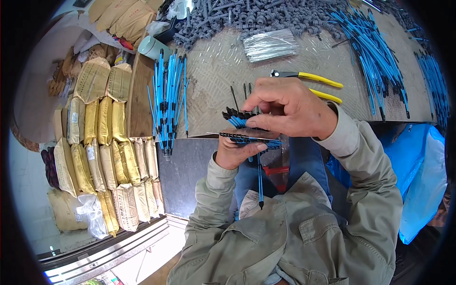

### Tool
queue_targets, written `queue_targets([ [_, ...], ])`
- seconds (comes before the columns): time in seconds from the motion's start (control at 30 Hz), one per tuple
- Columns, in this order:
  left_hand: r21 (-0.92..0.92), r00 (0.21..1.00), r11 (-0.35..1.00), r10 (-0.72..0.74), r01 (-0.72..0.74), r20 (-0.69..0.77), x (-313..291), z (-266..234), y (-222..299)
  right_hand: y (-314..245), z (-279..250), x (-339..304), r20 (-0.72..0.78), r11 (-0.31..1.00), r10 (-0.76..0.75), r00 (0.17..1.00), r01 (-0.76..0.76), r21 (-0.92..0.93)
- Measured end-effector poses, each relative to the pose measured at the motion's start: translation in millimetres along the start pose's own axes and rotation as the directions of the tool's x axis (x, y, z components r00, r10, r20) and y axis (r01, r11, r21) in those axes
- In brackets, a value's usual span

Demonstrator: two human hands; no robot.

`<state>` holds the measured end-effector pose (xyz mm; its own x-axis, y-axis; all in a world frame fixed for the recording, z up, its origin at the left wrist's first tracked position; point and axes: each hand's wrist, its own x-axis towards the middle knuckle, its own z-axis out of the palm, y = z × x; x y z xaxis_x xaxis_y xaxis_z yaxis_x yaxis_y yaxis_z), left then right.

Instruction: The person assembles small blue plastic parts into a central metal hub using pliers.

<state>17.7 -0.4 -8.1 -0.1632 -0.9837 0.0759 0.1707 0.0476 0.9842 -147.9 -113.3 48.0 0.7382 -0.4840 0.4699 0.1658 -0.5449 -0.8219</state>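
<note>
Below the table's near edge, my left hand (232, 156) is closed round a bundle of thin blue rods with black ends (236, 121). One or two rods (260, 176) stick out of it toward my lap. Over the bundle's black tips, my right hand (297, 107) is closed, its thumb and forefinger brought together. What lies between those fingers is too small and covered to make out. A thin metal pin (214, 133) juts from the bundle's left side. Just past my right hand lie end-cutting pliers with yellow handles (320, 80).
Grey plastic fittings (256, 16) heap along the table's far side, with a stack of metal pins (270, 45) before them. Blue rods lie in piles left (168, 95) and right (375, 57). Brown paper packets (97, 164) fill the left; blue plastic sheeting (413, 161) hangs right.
</note>
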Motion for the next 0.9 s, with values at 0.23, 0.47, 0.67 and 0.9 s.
queue_targets([
  [0.23, -0.001, 1.0, 1.0, 0.017, -0.017, 0.006, 2, 2, 0, 2, -3, 4, 0.029, 0.984, -0.163, 0.986, 0.165, -0.064],
  [0.47, -0.056, 1.0, 0.998, 0.02, -0.02, -0.002, -1, 5, 4, -7, 1, 5, -0.021, 0.982, -0.091, 0.996, 0.086, -0.169],
  [0.67, 0.0, 0.997, 0.997, 0.074, -0.075, 0.034, -2, 3, 2, -8, -1, 7, 0.032, 0.978, -0.059, 0.998, 0.064, -0.198],
  [0.9, 0.061, 0.992, 0.991, 0.113, -0.116, 0.05, 1, 3, 2, -1, 3, 11, 0.029, 0.977, -0.144, 0.989, 0.147, -0.157],
])
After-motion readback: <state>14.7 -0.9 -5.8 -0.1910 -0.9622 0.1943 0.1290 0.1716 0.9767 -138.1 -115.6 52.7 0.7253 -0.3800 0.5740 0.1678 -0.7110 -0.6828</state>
